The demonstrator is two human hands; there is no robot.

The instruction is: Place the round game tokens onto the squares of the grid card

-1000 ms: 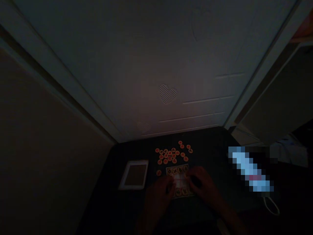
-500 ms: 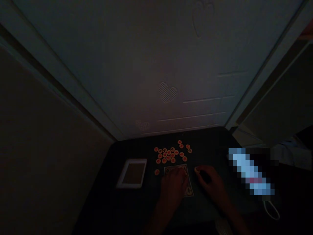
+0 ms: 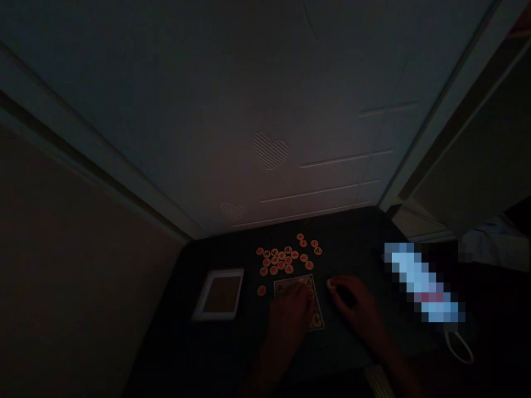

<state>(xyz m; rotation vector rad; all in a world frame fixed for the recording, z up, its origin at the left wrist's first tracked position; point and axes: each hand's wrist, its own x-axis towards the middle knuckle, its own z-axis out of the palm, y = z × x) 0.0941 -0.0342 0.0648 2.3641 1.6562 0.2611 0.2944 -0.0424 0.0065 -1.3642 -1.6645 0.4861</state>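
Observation:
My left hand point(image 3: 290, 309) is over a square printed sheet point(image 3: 318, 307), its fingers curled down on it. Whether something is between those fingertips I cannot make out in the dark. Round pieces show at the sheet's corners, among them a disc point(image 3: 308, 282) at the top right and another disc point(image 3: 317, 320) at the lower right. To the right of the sheet, my right hand point(image 3: 357, 301) pinches a pale round Chinese chess piece point(image 3: 331, 283) between thumb and finger, close to the table. Beyond the sheet lie several loose Chinese chess pieces point(image 3: 281, 256) with red or dark characters.
One single piece point(image 3: 261, 290) sits left of the sheet. Further left is a shallow white-rimmed box or tray point(image 3: 199, 304) with a brown inside. A blurred-out bright object point(image 3: 423, 284) with a looped cord is at the right. A white panel with embossed hearts point(image 3: 270, 150) stands behind the dark table.
My view has shifted slightly. My left hand has drawn back a little, showing more of the sheet's top right disc. My right hand keeps its pinch in about the same place.

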